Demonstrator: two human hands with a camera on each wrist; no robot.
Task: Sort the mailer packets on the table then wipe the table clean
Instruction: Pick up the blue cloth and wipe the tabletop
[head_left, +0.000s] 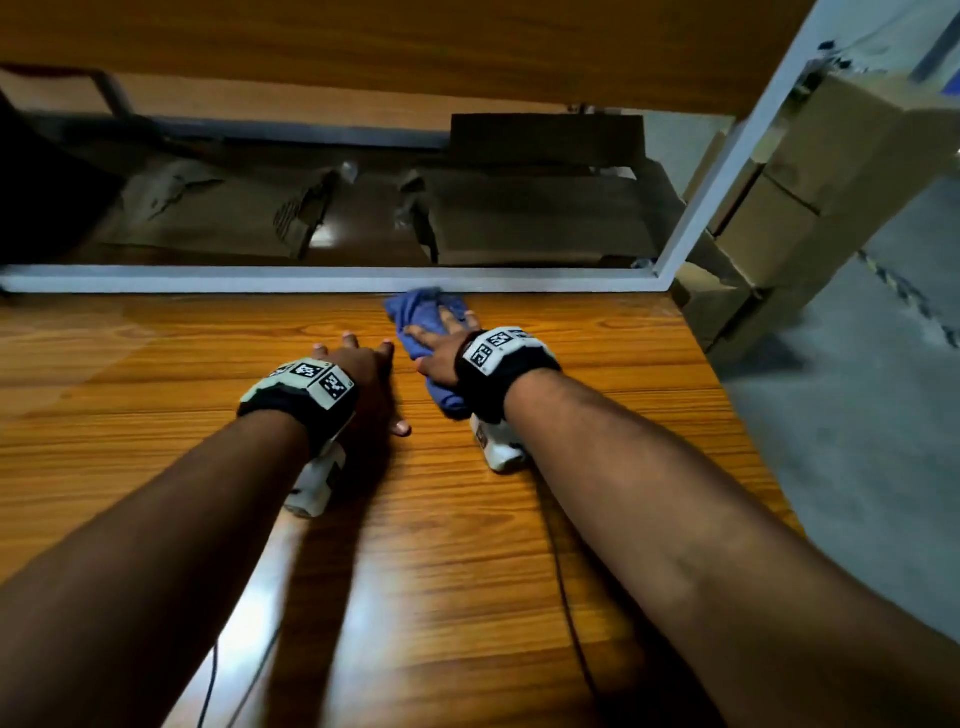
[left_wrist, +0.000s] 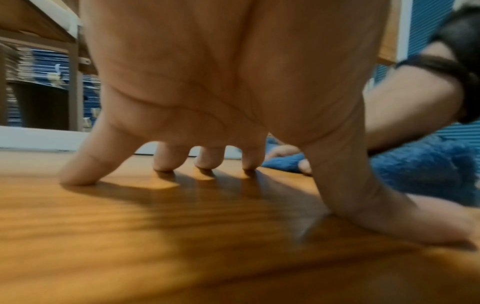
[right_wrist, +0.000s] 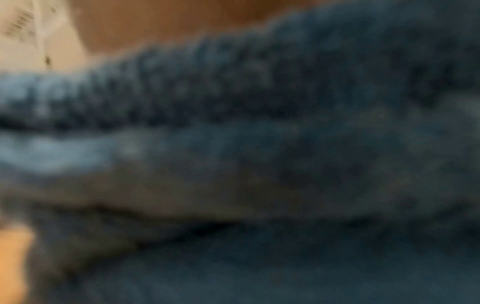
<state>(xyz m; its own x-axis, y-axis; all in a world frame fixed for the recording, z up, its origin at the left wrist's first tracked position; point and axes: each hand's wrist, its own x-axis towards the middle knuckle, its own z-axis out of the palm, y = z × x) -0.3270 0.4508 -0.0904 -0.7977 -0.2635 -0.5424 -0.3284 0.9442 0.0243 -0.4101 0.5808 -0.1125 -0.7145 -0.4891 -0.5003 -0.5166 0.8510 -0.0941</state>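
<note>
A crumpled blue cloth (head_left: 423, 322) lies on the wooden table (head_left: 156, 395) near its far edge. My right hand (head_left: 441, 338) presses flat on the cloth with fingers spread. The same cloth (left_wrist: 420, 170) shows at the right of the left wrist view, and the blue cloth (right_wrist: 259, 144) fills the blurred right wrist view. My left hand (head_left: 371, 374) rests beside it on bare wood, propped on its spread fingertips (left_wrist: 166, 164) and thumb. No mailer packets lie on the tabletop.
A white metal frame (head_left: 311, 283) runs along the table's far edge and up the right side. Flattened cardboard (head_left: 519, 218) lies on the shelf beyond it. Cardboard boxes (head_left: 810, 171) are stacked at the right, over grey floor. Cables trail along the table near my arms.
</note>
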